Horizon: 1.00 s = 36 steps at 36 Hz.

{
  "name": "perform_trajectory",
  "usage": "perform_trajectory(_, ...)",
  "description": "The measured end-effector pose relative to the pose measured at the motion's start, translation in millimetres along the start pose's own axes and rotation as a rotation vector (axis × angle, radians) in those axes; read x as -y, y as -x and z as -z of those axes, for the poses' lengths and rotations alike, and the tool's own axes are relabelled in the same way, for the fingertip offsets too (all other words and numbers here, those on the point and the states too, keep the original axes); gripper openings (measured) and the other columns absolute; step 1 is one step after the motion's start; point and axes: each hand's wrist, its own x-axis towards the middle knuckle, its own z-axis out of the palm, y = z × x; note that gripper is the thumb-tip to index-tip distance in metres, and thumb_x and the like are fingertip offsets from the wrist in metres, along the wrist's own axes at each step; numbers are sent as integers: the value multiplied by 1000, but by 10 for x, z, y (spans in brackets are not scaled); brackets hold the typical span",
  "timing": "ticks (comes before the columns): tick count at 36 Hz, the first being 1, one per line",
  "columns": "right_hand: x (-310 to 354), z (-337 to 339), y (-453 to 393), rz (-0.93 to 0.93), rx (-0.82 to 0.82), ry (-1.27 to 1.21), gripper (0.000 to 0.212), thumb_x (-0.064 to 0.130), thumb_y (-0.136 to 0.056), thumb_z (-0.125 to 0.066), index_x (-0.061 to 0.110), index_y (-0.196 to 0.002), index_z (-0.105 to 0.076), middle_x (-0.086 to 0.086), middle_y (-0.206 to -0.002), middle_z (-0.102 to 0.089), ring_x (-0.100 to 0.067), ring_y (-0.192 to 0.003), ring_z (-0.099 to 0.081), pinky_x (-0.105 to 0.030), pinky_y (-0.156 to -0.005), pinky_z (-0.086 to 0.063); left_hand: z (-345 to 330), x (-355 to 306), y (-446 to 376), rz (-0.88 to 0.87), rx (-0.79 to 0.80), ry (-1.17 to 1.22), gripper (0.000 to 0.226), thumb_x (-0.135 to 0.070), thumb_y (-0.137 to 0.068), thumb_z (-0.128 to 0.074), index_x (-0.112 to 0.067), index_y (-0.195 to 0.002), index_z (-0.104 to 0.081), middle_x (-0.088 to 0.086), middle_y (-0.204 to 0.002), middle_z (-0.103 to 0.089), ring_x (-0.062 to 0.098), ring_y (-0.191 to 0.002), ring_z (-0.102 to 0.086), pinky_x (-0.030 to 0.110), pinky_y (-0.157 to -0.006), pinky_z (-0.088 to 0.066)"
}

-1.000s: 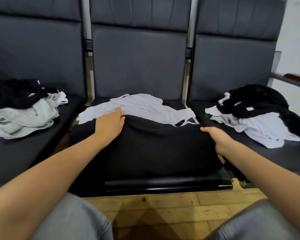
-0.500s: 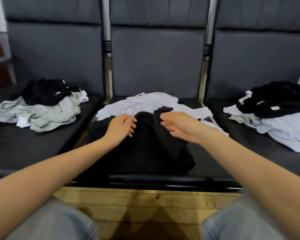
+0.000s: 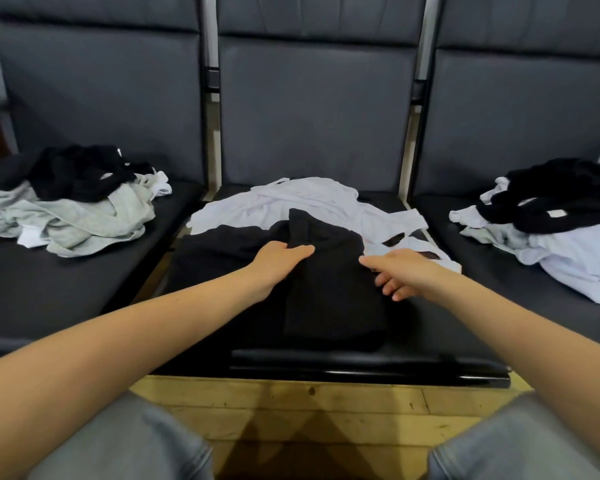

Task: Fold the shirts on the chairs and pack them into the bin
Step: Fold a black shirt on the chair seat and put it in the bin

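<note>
A black shirt (image 3: pixel 329 296) lies on the middle chair seat (image 3: pixel 430 327), its right side folded over into a narrow strip. My left hand (image 3: pixel 281 258) rests on the upper left part of that strip with fingers stretched to the right. My right hand (image 3: pixel 399 271) hovers at the strip's right edge with loose, spread fingers and holds nothing. A white shirt (image 3: pixel 302 206) lies crumpled behind the black one. No bin is in view.
The left chair carries a heap of grey, white and black clothes (image 3: pixel 73 206). The right chair carries a pile of white and black clothes (image 3: pixel 551 233). My knees in grey jeans (image 3: pixel 118 441) are at the bottom, above a wooden floor (image 3: pixel 309 400).
The black shirt went from spread wide to folded in from the right. My right hand carried the fold toward the middle, then let go and drew back right. My left hand now lies on the fold.
</note>
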Motion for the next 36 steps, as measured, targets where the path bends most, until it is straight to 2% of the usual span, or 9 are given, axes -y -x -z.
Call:
perform_trajectory(3,-25,-93,10,50,7,161,39,50,-90,-60,11,-86,-60,-4,-79,-58,-14,-62,-54,-22,-47,-43,-71,-15,-50,-26,-29,52,32,-30,-92,-61,0,-100,-67,8,-102,-70,23,-96,-66,37,-92,-53)
perform_trajectory(8,61,-219,35,90,21,272,42,53,-85,-64,12,-82,-57,-5,-67,-56,-15,-57,-53,-21,-47,-40,-42,26,-168,-217,-215,-333,23,-27,-99,-48,-9,-85,-51,-1,-79,-53,16,-77,-51,28,-65,-39)
perform_trajectory(11,68,-274,23,102,9,299,40,49,-81,-70,12,-80,-54,-3,-68,-54,-16,-59,-51,-23,-49,-38,37,95,-194,-335,-271,-613,22,-29,-101,-43,-9,-97,-50,-4,-83,-52,17,-80,-51,30,-69,-36)
perform_trajectory(14,79,-305,22,119,31,155,28,36,-86,-68,12,-98,-62,0,-88,-63,-12,-75,-58,-22,-55,-44,97,100,-174,-327,-273,-643,28,-32,-101,-42,-9,-114,-51,-4,-78,-56,15,-74,-54,30,-64,-39)
perform_trajectory(18,118,-307,43,3,71,-367,17,17,-91,-63,10,-105,-66,-8,-109,-70,-19,-92,-66,-31,-78,-55,176,71,-75,-296,-227,-576,35,-32,-99,-45,-13,-128,-48,-2,-72,-60,7,-70,-56,20,-63,-41)
perform_trajectory(23,123,-285,179,-185,199,-679,22,20,-86,-71,12,-107,-69,-5,-93,-74,-18,-73,-71,-24,-54,-56,272,106,71,-273,-205,-599,42,-40,-93,-56,-16,-127,-51,-6,-79,-60,4,-75,-55,20,-66,-40)
perform_trajectory(26,108,-285,265,-211,264,-701,22,19,-85,-72,11,-106,-70,-6,-87,-76,-18,-64,-73,-28,-51,-58,274,192,169,-250,-168,-714,49,-51,-87,-61,-20,-124,-53,-10,-87,-59,14,-96,-57,30,-84,-45)
perform_trajectory(31,141,-207,363,-109,171,-706,14,16,-90,-66,10,-102,-69,-4,-74,-75,-15,-60,-71,-22,-47,-55,124,241,318,-265,-166,-909,50,-55,-90,-53,-23,-129,-53,1,-127,-51,22,-123,-43,38,-99,-36)
perform_trajectory(36,158,25,515,-38,67,-730,15,16,-91,-62,9,-102,-69,-4,-74,-75,-15,-59,-71,-21,-47,-54,-216,143,309,-221,-68,-822,51,-53,-93,-50,-20,-132,-53,6,-133,-49,26,-127,-43,41,-106,-37)
